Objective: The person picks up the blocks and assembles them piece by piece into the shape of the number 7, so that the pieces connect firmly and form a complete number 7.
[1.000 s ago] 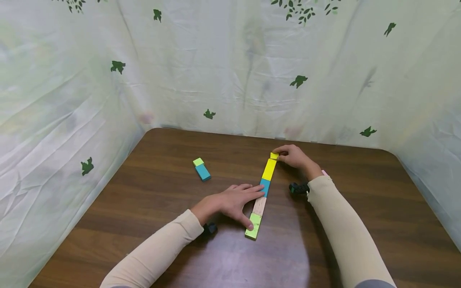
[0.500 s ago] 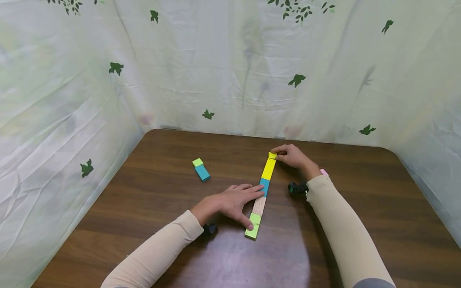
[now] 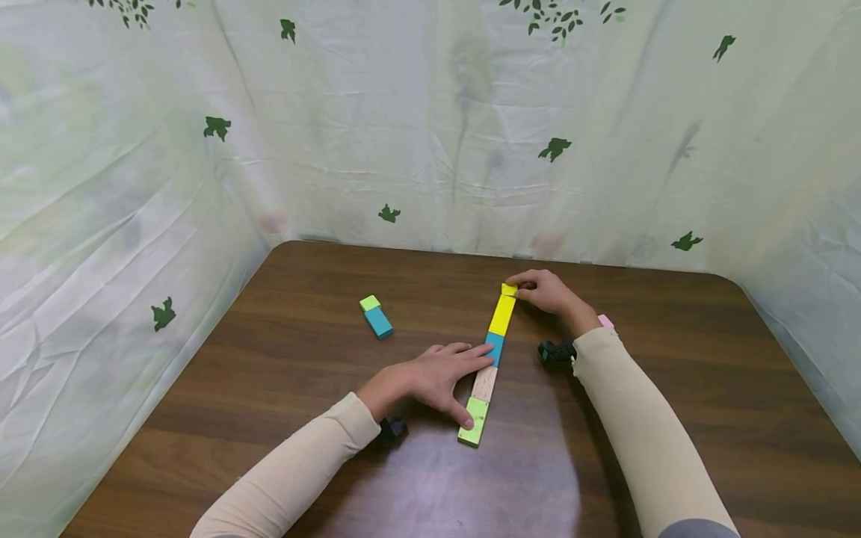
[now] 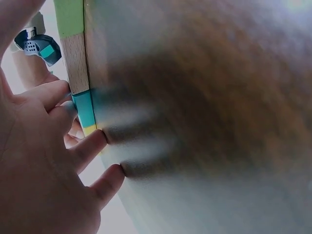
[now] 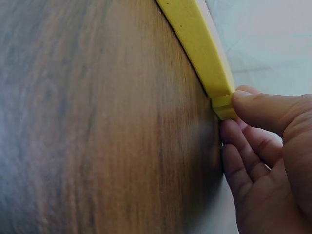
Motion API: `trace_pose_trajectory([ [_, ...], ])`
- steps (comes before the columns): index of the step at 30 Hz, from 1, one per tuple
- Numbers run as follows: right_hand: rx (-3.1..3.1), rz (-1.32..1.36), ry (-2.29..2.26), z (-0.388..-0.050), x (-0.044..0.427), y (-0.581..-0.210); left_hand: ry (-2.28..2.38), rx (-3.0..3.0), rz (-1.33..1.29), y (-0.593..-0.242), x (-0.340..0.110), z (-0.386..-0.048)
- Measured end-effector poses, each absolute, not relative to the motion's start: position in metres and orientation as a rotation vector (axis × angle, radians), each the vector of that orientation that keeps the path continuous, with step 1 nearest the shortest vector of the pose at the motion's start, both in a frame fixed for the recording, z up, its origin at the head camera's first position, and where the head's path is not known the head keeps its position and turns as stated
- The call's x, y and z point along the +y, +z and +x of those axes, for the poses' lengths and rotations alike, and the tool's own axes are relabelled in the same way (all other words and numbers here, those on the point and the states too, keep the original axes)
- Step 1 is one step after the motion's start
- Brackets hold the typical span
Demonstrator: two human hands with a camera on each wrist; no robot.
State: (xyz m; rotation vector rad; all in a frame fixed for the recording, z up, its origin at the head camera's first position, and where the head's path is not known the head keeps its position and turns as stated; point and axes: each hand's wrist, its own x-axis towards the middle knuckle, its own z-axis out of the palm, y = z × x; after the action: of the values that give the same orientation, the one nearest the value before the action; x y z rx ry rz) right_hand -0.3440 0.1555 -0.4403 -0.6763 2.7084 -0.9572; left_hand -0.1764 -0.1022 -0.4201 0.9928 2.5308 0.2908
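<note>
A straight row of blocks lies on the table, touching end to end: a green block (image 3: 477, 413) nearest, then a bare wood block (image 3: 484, 384), a blue block (image 3: 494, 349), a long yellow block (image 3: 501, 315) and a small yellow block (image 3: 509, 290) at the far end. My left hand (image 3: 440, 377) is spread beside the row, thumb on the green block and fingertips at the blue one. My right hand (image 3: 548, 291) pinches the small yellow block; in the right wrist view the thumb presses on this small block (image 5: 223, 106), against the long yellow block (image 5: 197, 44).
Left of the row, a blue block (image 3: 380, 323) touches a small green block (image 3: 369, 302) on the brown table (image 3: 269, 359). A pink object (image 3: 605, 320) shows partly behind the right wrist. A pale curtain (image 3: 417, 134) with green bird shapes stands behind the table.
The view has shifted slightly since a second ago. Both hands keep their places on the row, and the blocks show no clear movement.
</note>
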Motion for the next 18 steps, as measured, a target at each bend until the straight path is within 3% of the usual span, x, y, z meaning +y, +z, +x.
trace_pose_trajectory([
  [18, 2.682, -0.679, -0.928, -0.333, 0.167, -0.423, 0.317, 2.513, 0.989, -0.415, -0.102, -0.175],
])
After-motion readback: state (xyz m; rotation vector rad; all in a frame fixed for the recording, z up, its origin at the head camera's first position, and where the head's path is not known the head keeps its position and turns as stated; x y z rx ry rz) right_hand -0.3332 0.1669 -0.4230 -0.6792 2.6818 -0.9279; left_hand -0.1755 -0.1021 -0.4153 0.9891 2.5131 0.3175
